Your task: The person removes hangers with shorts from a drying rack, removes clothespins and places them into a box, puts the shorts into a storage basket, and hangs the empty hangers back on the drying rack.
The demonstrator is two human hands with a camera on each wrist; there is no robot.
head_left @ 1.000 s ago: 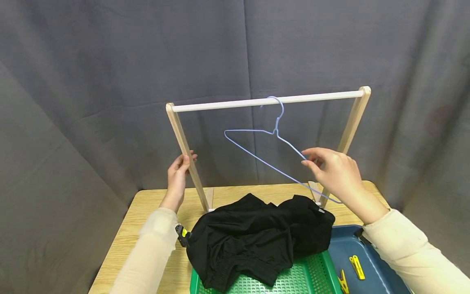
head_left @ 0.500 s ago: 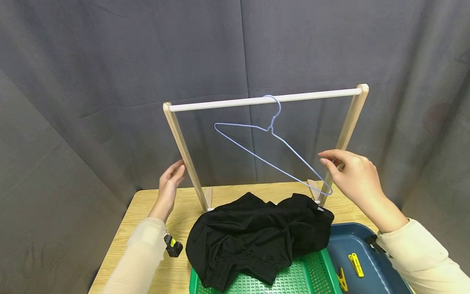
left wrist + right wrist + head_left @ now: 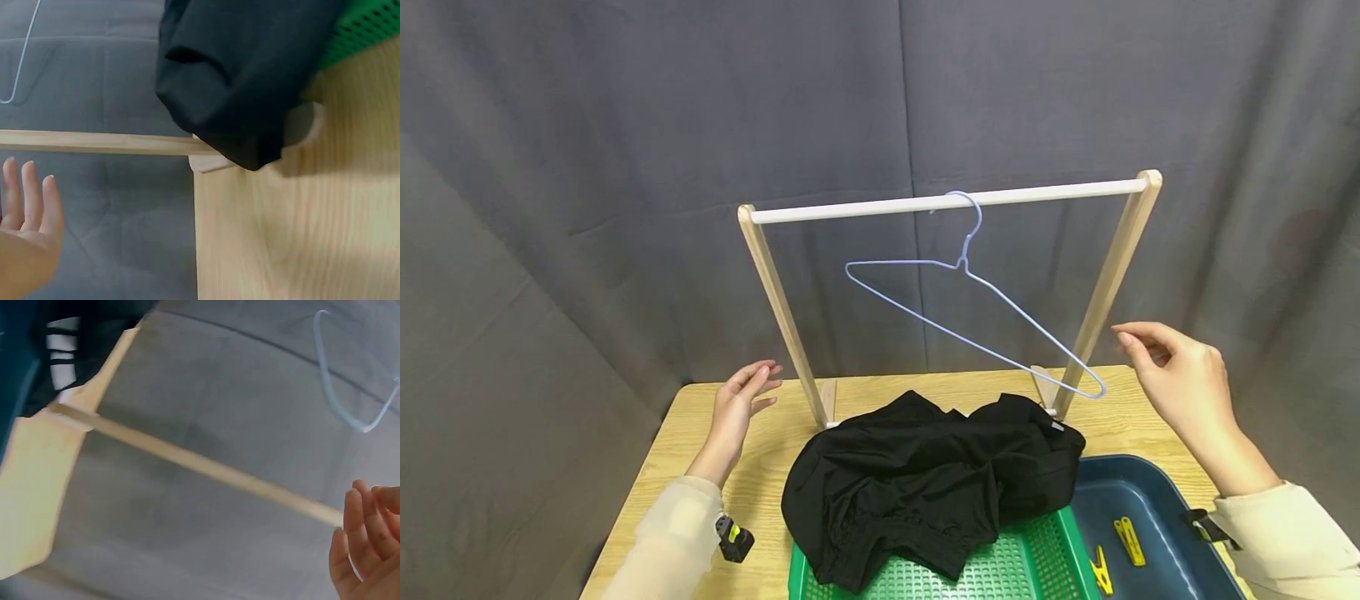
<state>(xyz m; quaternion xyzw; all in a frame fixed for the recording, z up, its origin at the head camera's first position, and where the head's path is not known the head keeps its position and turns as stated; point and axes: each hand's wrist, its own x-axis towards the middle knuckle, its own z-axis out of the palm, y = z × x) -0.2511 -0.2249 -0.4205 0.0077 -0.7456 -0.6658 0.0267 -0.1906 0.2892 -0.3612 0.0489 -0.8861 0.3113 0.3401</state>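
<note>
A light-blue hanger (image 3: 974,272) hangs tilted from the white rail (image 3: 880,207) of a small wooden rack, touched by neither hand. Left of the rack's left post (image 3: 780,312), my left hand (image 3: 733,406) is in the air with loosely bent fingers, holding nothing. Outside the right post (image 3: 1105,283), my right hand (image 3: 1183,379) also holds nothing; its thumb and forefinger tips are close together. Black clothing (image 3: 925,483) lies heaped over the green basket (image 3: 1067,550) below the hanger. In the right wrist view, the hanger (image 3: 331,394) is apart from the fingers (image 3: 354,525).
A dark-blue tray (image 3: 1180,533) stands right of the basket, with yellow clothespins (image 3: 1127,540) in it. Everything rests on a wooden table (image 3: 692,433). Grey curtains (image 3: 625,208) surround it at the back and sides.
My right hand has let go of the hanger's shoulder and moved right and down. My left hand has left the rack's left post, going left and down. The hanger has swung slightly.
</note>
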